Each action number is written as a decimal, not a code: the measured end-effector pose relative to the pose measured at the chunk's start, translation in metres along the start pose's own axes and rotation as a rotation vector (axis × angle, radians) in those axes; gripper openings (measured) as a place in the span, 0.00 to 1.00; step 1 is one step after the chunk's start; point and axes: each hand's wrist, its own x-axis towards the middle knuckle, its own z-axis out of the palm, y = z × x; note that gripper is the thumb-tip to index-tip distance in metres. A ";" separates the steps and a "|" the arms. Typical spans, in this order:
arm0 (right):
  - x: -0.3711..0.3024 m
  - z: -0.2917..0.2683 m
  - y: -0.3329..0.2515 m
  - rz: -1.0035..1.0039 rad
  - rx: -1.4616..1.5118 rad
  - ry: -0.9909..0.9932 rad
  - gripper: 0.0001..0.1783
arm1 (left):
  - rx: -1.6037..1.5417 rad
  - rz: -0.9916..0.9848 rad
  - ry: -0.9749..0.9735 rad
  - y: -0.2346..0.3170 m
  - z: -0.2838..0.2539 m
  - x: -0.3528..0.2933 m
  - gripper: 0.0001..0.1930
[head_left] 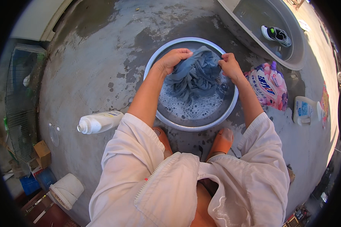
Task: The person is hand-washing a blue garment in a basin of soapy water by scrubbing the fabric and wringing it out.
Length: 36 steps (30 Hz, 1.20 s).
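The person squats right behind the round basin [166, 117], feet touching its near rim; soapy water with bubbles fills the near half of the basin; the blue-grey cloth [195, 73] sits bunched in the far half, wet and lifted a little out of the suds; the left hand [173, 58] is closed tight on one end and the right hand [229, 65] is closed tight on the other; so the washing looks well under way, but rinsing and wringing seem left to do; a white bottle [99, 122] lies left of the basin; a pink soap bag [268, 85] sits just right of it; a shoe [277, 35] rests in the tub beyond.
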 end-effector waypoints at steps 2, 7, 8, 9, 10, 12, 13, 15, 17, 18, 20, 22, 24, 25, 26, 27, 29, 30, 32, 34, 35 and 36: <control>-0.009 0.004 -0.002 -0.116 -0.047 0.097 0.20 | -0.071 0.000 0.004 -0.005 -0.005 0.011 0.05; -0.039 0.024 -0.023 -0.223 -0.299 -0.092 0.24 | -0.227 0.001 -0.044 -0.011 -0.013 0.023 0.07; -0.037 0.033 -0.017 -0.195 -0.295 -0.084 0.29 | -0.241 0.003 -0.047 -0.014 -0.014 0.026 0.08; -0.037 0.040 -0.015 -0.244 -0.335 -0.085 0.30 | -0.254 0.007 -0.047 -0.016 -0.014 0.028 0.08; -0.039 0.045 -0.014 -0.293 -0.376 -0.088 0.31 | -0.268 0.011 -0.047 -0.018 -0.016 0.029 0.08; -0.039 0.060 -0.006 -0.490 -0.452 0.061 0.27 | -0.250 -0.007 -0.059 -0.016 -0.024 0.027 0.10; -0.036 0.060 -0.001 -0.415 -0.425 0.068 0.24 | -0.242 -0.016 -0.068 -0.013 -0.025 0.026 0.11; -0.031 0.058 0.002 -0.273 -0.371 0.084 0.18 | -0.205 -0.124 -0.061 -0.011 -0.024 0.021 0.16; -0.026 0.052 0.007 -0.287 -0.292 0.158 0.12 | 0.041 -0.095 -0.045 -0.010 -0.026 0.020 0.22; -0.021 0.045 0.003 -0.293 -0.248 0.116 0.11 | 0.262 -0.013 -0.029 -0.014 -0.029 0.021 0.26; -0.023 0.033 -0.004 -0.248 -0.181 0.083 0.10 | 0.681 0.077 0.075 -0.024 -0.029 0.023 0.33; -0.026 0.027 -0.016 -0.269 -0.119 0.098 0.09 | 0.851 0.152 0.147 -0.026 -0.030 0.030 0.31; -0.027 0.024 -0.026 -0.315 -0.072 0.144 0.10 | 1.055 0.251 0.331 -0.028 -0.029 0.031 0.22; -0.029 0.023 -0.032 -0.290 -0.095 0.162 0.11 | 1.047 0.264 0.397 -0.026 -0.032 0.029 0.20; -0.033 0.022 -0.041 -0.265 -0.117 0.179 0.12 | 1.037 0.276 0.464 -0.024 -0.036 0.027 0.17; -0.035 0.019 -0.047 -0.247 -0.144 0.197 0.13 | 1.024 0.295 0.535 -0.021 -0.038 0.026 0.15; -0.031 0.012 -0.044 -0.299 -0.125 0.188 0.13 | 0.848 0.390 0.612 -0.027 -0.041 0.031 0.13; -0.027 0.009 -0.046 -0.311 -0.101 0.149 0.12 | 0.725 0.429 0.598 -0.027 -0.045 0.035 0.13; -0.028 0.009 -0.055 -0.307 0.113 0.079 0.11 | 0.375 0.454 0.536 -0.030 -0.050 0.040 0.13; -0.034 0.010 -0.071 -0.226 0.429 0.065 0.11 | 0.040 0.377 0.463 -0.027 -0.044 0.043 0.11; -0.037 0.013 -0.080 -0.184 0.586 0.054 0.11 | -0.127 0.334 0.425 -0.027 -0.042 0.043 0.10; -0.042 0.014 -0.088 -0.244 0.512 0.077 0.10 | -0.290 0.244 0.331 -0.021 -0.035 0.041 0.10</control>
